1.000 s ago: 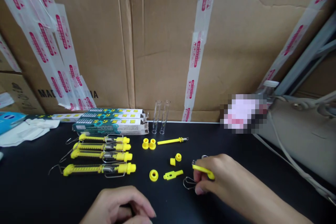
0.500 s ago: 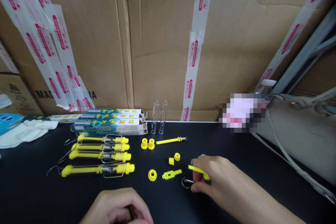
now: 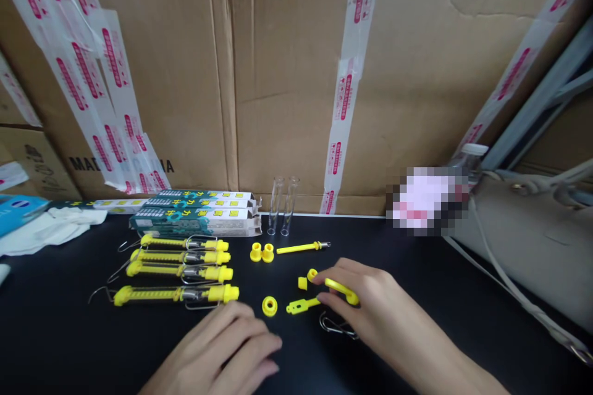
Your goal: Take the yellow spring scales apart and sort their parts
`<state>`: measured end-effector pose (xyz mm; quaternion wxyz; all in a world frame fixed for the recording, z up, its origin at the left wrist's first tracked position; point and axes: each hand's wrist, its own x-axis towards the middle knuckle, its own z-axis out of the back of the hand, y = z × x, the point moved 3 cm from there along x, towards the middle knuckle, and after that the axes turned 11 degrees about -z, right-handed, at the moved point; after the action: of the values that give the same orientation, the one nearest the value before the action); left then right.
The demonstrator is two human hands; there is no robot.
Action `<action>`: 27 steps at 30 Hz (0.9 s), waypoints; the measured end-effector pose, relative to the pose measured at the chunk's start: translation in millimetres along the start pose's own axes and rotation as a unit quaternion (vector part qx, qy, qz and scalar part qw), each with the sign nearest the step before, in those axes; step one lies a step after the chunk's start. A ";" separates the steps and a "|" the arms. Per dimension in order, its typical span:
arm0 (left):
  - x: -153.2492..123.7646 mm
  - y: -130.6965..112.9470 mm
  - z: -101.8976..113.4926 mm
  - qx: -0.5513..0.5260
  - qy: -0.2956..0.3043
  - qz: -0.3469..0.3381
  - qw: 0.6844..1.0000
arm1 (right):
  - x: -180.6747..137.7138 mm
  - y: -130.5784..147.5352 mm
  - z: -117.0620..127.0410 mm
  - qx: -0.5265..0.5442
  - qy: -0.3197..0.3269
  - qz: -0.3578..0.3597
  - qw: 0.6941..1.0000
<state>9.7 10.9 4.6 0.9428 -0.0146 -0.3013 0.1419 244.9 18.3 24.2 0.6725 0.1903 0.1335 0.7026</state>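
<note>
Yellow curved piece: we see the yellow curved piece (image 3: 341,289) pinched in the right hand (image 3: 370,308), low over the black surface (image 3: 417,271), right of centre and well apart from the left hand (image 3: 222,352).
Right hand: we find it closed on that piece, thumb and forefinger clamping it. The fingertips point left and the other fingers curl loosely beneath.
By the right fingertips: the flat yellow tab (image 3: 302,305) lies just beside them on the surface, and two small yellow caps (image 3: 313,273) sit just behind it. We cannot tell whether a fingertip touches the nearer cap.
Wire clip: the wire clip (image 3: 334,324) lies on the surface under the right fingers, partly hidden by them.
Left hand: we see it at the lower edge, palm down, fingers stretched out loosely, holding nothing.
Yellow ring: the yellow ring (image 3: 269,305) sits just beyond the left fingertips, between the two hands.
Further left: four assembled yellow scales (image 3: 176,294) lie side by side, with printed boxes (image 3: 194,216) stacked behind them.
Back row: two clear tubes (image 3: 283,205) stand against the cardboard wall (image 3: 287,74), with a pair of yellow collars (image 3: 262,252) and a yellow rod (image 3: 300,249) in front.
</note>
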 end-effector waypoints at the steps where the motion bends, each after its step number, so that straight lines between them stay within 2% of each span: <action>1: 3.8 2.5 0.2 0.058 -0.011 -0.024 0.998 | 1.4 2.6 -2.7 -0.007 0.000 0.007 1.000; 3: 10.4 8.1 -2.3 0.148 -0.018 -0.040 0.988 | 5.3 8.3 -7.1 -0.030 0.002 0.019 0.999; 6: 16.9 14.8 -8.2 0.198 -0.006 -0.033 0.980 | 12.3 16.5 -10.0 -0.066 0.003 0.024 0.998; 12: 16.3 18.0 -5.4 0.199 0.032 -0.036 0.979 | 23.0 24.4 -12.5 -0.075 0.019 0.018 0.997; 21: 8.3 22.7 -2.2 0.176 -0.026 0.015 0.984 | 26.7 25.4 -17.2 -0.047 0.026 0.022 0.998; 25: 8.5 23.2 -1.2 0.145 -0.013 0.013 0.989 | 27.6 25.5 -16.9 -0.035 0.025 0.020 0.999; 27: 8.6 23.6 0.7 0.140 -0.035 0.027 0.989 | 28.3 25.0 -16.6 -0.030 0.025 0.019 0.999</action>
<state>9.9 35.9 7.4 0.9203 0.1141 -0.3107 0.2083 214.5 46.1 22.9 0.6612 0.1549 0.1250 0.7233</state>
